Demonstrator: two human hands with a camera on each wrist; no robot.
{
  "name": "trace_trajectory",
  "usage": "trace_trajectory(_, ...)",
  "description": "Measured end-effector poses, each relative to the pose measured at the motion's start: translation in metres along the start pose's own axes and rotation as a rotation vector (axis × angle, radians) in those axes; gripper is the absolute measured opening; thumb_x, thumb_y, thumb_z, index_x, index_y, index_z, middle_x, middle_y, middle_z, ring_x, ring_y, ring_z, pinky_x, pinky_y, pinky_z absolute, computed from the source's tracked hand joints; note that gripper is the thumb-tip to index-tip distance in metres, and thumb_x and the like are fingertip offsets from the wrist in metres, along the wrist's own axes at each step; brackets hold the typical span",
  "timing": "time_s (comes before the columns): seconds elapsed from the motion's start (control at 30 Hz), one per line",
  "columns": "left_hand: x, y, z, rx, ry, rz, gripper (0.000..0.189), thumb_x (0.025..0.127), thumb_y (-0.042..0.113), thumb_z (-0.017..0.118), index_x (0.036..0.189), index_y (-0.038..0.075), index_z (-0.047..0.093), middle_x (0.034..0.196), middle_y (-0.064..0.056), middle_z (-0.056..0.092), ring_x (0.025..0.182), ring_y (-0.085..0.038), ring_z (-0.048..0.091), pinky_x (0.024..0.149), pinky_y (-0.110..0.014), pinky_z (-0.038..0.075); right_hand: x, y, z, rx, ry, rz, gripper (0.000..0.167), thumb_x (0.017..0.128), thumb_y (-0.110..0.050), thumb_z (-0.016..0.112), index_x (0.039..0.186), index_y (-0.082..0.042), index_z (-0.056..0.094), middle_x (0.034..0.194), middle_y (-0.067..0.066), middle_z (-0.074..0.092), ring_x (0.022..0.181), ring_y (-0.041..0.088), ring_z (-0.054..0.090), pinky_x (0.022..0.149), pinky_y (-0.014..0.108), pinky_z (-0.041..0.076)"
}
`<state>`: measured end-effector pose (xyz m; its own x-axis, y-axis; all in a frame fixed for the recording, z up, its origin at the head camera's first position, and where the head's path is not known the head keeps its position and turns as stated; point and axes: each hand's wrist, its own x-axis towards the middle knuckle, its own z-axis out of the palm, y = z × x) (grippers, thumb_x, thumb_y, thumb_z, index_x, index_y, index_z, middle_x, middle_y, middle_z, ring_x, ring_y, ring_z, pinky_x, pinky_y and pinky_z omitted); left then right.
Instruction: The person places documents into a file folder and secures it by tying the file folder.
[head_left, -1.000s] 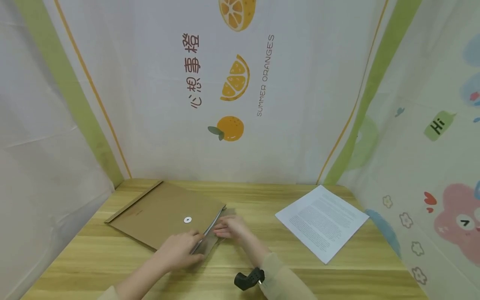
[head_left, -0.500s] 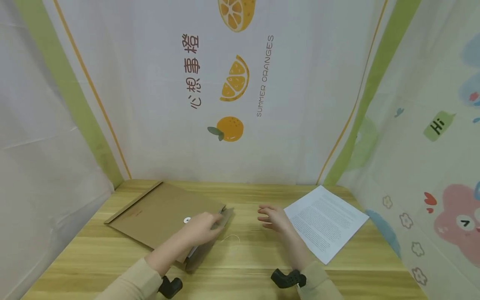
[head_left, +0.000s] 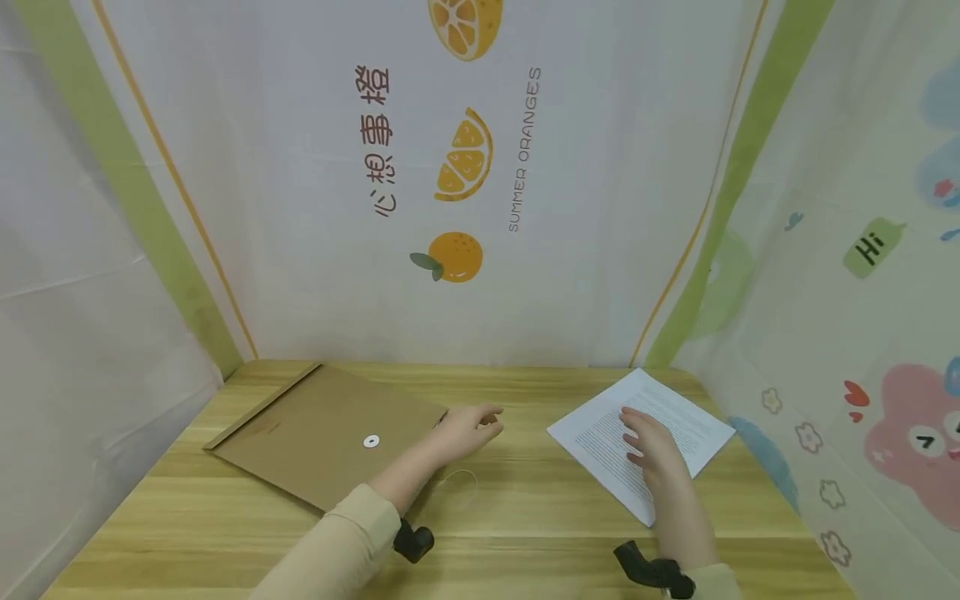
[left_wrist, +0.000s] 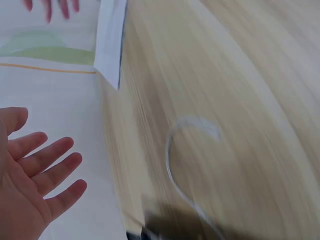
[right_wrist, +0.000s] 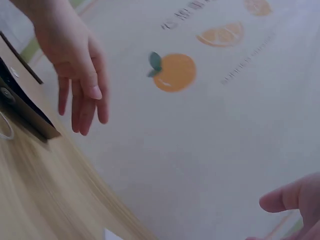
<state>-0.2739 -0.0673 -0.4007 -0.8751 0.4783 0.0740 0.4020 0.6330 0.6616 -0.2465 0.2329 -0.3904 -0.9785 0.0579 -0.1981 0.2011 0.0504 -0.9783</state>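
A brown kraft document envelope [head_left: 300, 433] with a white button [head_left: 371, 441] lies on the left of the table. My left hand [head_left: 468, 431], fingers relaxed and holding nothing, hovers past its right edge. That edge gapes in the right wrist view, where the envelope [right_wrist: 30, 102] shows a dark inside and a second button. A thin pale string [left_wrist: 170, 167] trails from it in a loop over the wood. On the right lie printed sheets of paper [head_left: 596, 429]; my right hand [head_left: 656, 446] is over them with loosely bent fingers and nothing held.
The wooden table [head_left: 517, 500] meets a white curtain [head_left: 322, 292] printed with oranges at the back. More fabric [head_left: 817, 333] hangs along the right side. A black wrist mount [head_left: 412, 542] sits on the left wrist, another [head_left: 652, 571] on the right.
Both hands have left the envelope's open edge and moved right. The right hand has travelled farther, to over the papers; the left hand followed, letting go of the flap. The string now lies loose.
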Motion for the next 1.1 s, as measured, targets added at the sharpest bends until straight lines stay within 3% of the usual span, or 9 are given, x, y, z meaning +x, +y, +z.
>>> trace_trajectory(0.27,0.03,0.014,0.017,-0.21,0.024,-0.05,0.05,0.102,0.032,0.044,0.142,0.002,0.042,0.133,-0.02,0.052,0.121,-0.036,0.05,0.096,-0.049,0.044,-0.004,0.013,-0.041,0.134,0.163,0.081,0.08,0.097,-0.028,0.049,0.15,0.004,0.0,0.154,0.028,-0.011,0.139,0.049,-0.003,0.111,0.059,0.004)
trace_trajectory(0.53,0.058,0.015,0.042,-0.311,0.059,-0.07,0.054,0.102,0.032,0.044,0.143,-0.003,0.038,0.135,-0.022,0.05,0.124,-0.037,0.047,0.099,-0.048,0.041,-0.008,0.019,-0.06,0.235,0.172,0.103,0.083,0.099,-0.025,0.043,0.144,0.005,-0.02,0.148,0.024,-0.033,0.135,0.045,-0.025,0.111,0.05,-0.009)
trace_trajectory(0.63,0.065,0.014,0.054,-0.359,0.064,-0.079,0.053,0.102,0.029,0.044,0.143,-0.005,0.037,0.133,-0.023,0.05,0.122,-0.037,0.048,0.099,-0.047,0.042,-0.007,0.022,-0.064,0.273,0.182,0.109,0.079,0.099,-0.025,0.042,0.147,0.004,-0.014,0.154,0.018,-0.023,0.14,0.038,-0.016,0.113,0.045,-0.006)
trace_trajectory(0.73,0.071,0.014,0.063,-0.393,0.078,-0.072,0.052,0.101,0.025,0.045,0.141,-0.009,0.036,0.13,-0.026,0.052,0.121,-0.039,0.049,0.098,-0.048,0.042,-0.004,0.027,-0.069,0.297,0.195,0.138,0.082,0.098,-0.028,0.046,0.149,0.001,-0.012,0.156,0.014,-0.019,0.141,0.035,-0.012,0.113,0.048,-0.005)
trace_trajectory(0.93,0.079,0.018,0.077,-0.453,0.088,-0.102,0.055,0.1,0.023,0.045,0.141,-0.012,0.034,0.132,-0.031,0.048,0.123,-0.043,0.045,0.101,-0.051,0.038,0.003,0.04,-0.083,0.426,0.257,0.242,0.099,0.092,-0.028,0.06,0.148,-0.016,-0.021,0.149,0.006,-0.036,0.135,0.041,-0.026,0.108,0.057,-0.009)
trace_trajectory(1.1,0.084,0.023,0.086,-0.51,0.063,-0.14,0.059,0.099,0.026,0.047,0.142,-0.011,0.031,0.136,-0.032,0.043,0.127,-0.044,0.041,0.102,-0.053,0.035,-0.001,0.04,-0.082,0.385,0.206,0.231,0.101,0.094,-0.035,0.056,0.142,-0.013,-0.03,0.145,0.013,-0.039,0.134,0.046,-0.02,0.106,0.064,-0.002)
